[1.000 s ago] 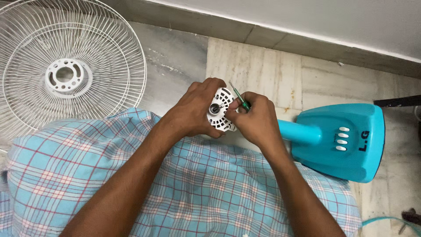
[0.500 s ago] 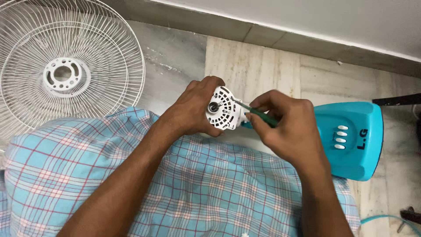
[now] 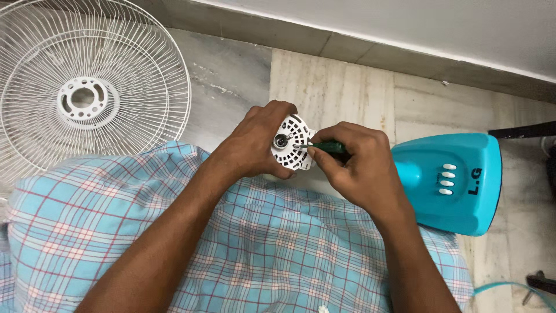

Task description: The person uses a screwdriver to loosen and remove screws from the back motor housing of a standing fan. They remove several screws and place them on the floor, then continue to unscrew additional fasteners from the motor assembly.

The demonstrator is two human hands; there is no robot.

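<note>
Head view: left hand (image 3: 255, 145) fingers wrap motor housing (image 3: 291, 142); right hand (image 3: 356, 165) fingers pinch screwdriver (image 3: 327, 148). Housing likely light, stiff plastic; best gripped by the rim.

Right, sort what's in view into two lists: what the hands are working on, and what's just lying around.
In hand:
- left hand gripping the white vented motor housing
- right hand holding the green-handled screwdriver, tip at the housing

Lying about:
- white wire fan guard on the floor
- turquoise fan base with white buttons
- checked cloth over the lap
- black tool at the right edge, unclear
</note>
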